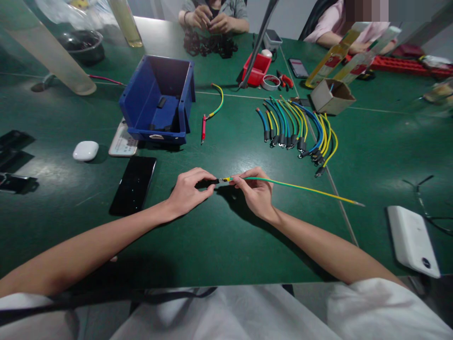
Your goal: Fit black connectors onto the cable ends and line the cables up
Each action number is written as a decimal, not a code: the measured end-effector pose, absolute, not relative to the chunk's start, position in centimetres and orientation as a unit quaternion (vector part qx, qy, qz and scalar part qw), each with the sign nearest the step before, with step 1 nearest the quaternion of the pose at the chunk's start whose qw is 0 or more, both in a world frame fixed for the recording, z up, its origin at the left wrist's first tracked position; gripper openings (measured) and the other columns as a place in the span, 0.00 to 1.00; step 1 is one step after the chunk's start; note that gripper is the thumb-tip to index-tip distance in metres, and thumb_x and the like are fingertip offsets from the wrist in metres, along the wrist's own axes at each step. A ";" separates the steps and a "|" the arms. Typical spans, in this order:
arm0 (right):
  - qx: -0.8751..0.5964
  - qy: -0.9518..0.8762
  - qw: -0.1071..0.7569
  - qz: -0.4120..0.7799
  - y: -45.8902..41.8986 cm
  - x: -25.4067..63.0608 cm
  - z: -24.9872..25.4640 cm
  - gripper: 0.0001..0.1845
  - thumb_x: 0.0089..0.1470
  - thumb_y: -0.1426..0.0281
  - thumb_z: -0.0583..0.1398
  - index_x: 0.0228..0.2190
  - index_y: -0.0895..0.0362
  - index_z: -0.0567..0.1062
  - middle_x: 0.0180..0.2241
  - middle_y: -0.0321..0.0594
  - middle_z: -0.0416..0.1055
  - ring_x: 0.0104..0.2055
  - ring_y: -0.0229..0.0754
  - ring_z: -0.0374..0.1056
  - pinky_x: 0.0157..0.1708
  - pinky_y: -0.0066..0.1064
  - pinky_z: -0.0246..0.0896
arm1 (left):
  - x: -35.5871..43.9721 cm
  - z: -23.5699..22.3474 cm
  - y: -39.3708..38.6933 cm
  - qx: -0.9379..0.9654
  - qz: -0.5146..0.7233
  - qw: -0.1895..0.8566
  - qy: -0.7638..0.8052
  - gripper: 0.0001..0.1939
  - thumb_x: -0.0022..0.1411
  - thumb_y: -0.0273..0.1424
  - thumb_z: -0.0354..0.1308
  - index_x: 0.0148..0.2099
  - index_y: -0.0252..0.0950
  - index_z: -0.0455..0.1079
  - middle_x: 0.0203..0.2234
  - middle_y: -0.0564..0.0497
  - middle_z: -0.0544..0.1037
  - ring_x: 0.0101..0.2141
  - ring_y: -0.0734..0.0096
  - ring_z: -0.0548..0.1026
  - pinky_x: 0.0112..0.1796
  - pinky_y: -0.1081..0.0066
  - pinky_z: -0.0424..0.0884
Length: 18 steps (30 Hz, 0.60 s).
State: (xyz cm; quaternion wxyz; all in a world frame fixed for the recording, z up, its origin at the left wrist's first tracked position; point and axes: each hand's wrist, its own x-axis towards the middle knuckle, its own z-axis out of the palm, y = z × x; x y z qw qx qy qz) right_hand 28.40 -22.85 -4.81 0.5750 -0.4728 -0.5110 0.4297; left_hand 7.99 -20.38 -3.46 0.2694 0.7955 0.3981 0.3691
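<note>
My right hand [256, 191] pinches a thin green-and-yellow wire [304, 188] near its left end; the wire runs out to the right, low over the green table [219, 236]. My left hand [189, 189] pinches a small black sleeve [211, 181] at the wire's metal tip [223, 180]. Both hands meet at the table's middle, fingers closed.
A blue bin [159, 97] stands behind my hands, with a black phone [133, 184], a white earbud case [85, 150] and a calculator [122, 140] to the left. Several finished wires [300, 130] lie at right, near a cardboard box [331, 96]. A white phone [412, 241] lies far right. Two other people work across the table.
</note>
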 end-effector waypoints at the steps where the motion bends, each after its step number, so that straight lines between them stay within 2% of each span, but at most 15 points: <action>1: -0.473 -0.513 0.575 0.428 -22.9 28.4 -4.8 0.08 0.52 0.67 0.67 0.30 0.53 0.72 0.28 0.33 0.77 0.30 0.38 0.76 0.29 0.28 0.71 | 8.0 -3.4 -20.4 0.796 0.370 0.268 0.398 0.07 0.58 0.23 0.60 0.40 0.34 0.76 0.34 0.49 0.79 0.34 0.70 0.77 0.38 0.71 0.73; 18: -0.491 -0.530 0.560 0.405 -23.0 28.5 -5.0 0.08 0.52 0.65 0.67 0.30 0.53 0.73 0.30 0.35 0.78 0.31 0.40 0.76 0.31 0.31 0.73 | 8.0 -3.4 -20.4 0.796 0.378 0.262 0.393 0.06 0.57 0.24 0.61 0.39 0.33 0.76 0.33 0.48 0.80 0.35 0.69 0.78 0.39 0.70 0.73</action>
